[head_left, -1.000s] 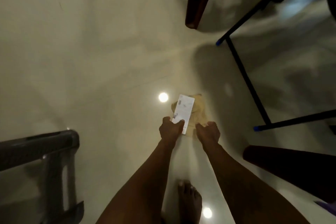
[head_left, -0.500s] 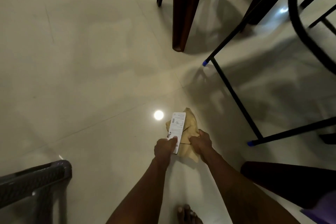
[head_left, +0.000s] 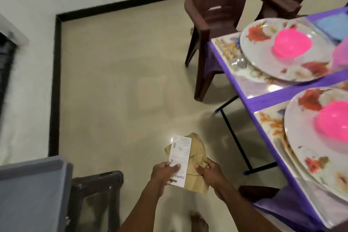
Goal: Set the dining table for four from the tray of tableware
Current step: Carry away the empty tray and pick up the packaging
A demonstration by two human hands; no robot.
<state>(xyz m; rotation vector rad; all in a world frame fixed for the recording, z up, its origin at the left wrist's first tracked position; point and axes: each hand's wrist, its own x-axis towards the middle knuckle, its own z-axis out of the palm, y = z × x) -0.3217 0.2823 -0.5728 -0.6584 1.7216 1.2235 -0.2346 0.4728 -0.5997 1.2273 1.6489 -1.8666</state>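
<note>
The left hand (head_left: 165, 172) pinches a white printed card (head_left: 181, 154). The right hand (head_left: 209, 172) grips a crumpled tan wrapper (head_left: 197, 153) behind it. At the right, a floral white plate (head_left: 260, 56) bearing a pink plastic bowl (head_left: 291, 44) sits on the purple-edged table (head_left: 273, 96).

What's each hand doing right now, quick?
Left hand: pinching a white printed card.
Right hand: gripping crumpled brown paper.

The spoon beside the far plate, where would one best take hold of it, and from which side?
By the handle, pinched from the open edge of the table, I'd say: the spoon lies flat along that edge, and the rim of the far plate crowds its other side. Both hands are full now: the left hand holds a white card, the right hand brown paper.
</note>
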